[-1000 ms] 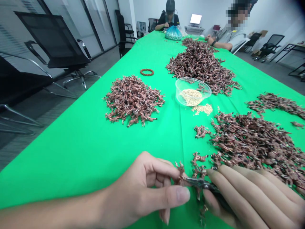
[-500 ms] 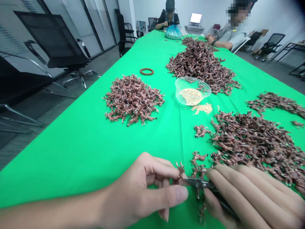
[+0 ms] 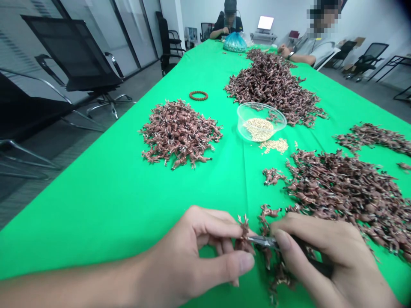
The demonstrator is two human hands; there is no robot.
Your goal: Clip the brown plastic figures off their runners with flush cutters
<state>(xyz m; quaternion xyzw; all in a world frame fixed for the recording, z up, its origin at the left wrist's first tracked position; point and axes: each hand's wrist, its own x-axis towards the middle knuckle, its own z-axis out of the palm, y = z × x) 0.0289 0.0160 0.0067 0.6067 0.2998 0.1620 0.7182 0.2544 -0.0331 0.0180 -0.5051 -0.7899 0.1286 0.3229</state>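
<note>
Pinching a small brown antlered figurine [image 3: 244, 229] in its closed grip, the left hand [image 3: 186, 256] faces the right hand [image 3: 340, 248], curled around silver-tipped, black-handled pliers [image 3: 265, 241] touching the figurine.

A green-covered tabletop [image 3: 105, 205] runs from the bottom of the frame up to the top centre. At upper left, a black mesh chair [image 3: 61, 51] with a chrome base stands before dark-framed glass panels [image 3: 99, 25]. Grey floor [image 3: 22, 192] shows along the left edge. A lit monitor [image 3: 265, 23] glows near a pale wall [image 3: 204, 10]; another office chair [image 3: 375, 53] sits upper right.
</note>
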